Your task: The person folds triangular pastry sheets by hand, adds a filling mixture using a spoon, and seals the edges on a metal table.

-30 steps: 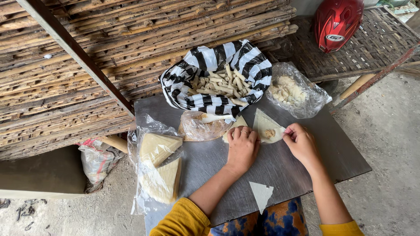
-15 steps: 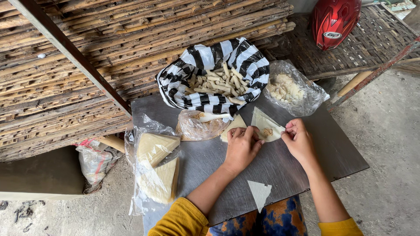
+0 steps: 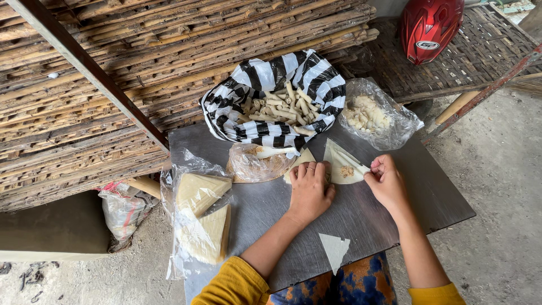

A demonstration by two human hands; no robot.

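Observation:
A pale triangular wrapper with a small heap of filling lies on the grey metal tabletop. My left hand presses flat on its left part. My right hand pinches its right corner and folds it over. A clear bag of brown filling with a white spoon sits just left of the wrapper. Behind it a black-and-white striped bag holds several finished rolls.
A clear bag of white filling lies at the right back. Plastic-wrapped stacks of triangular wrappers sit at the left. One loose wrapper triangle lies near the front edge. Bamboo slats and a red helmet are behind.
Both hands have stayed on the wrapper with small finger movements; my right hand has drawn its corner slightly inward. The view has shifted a little.

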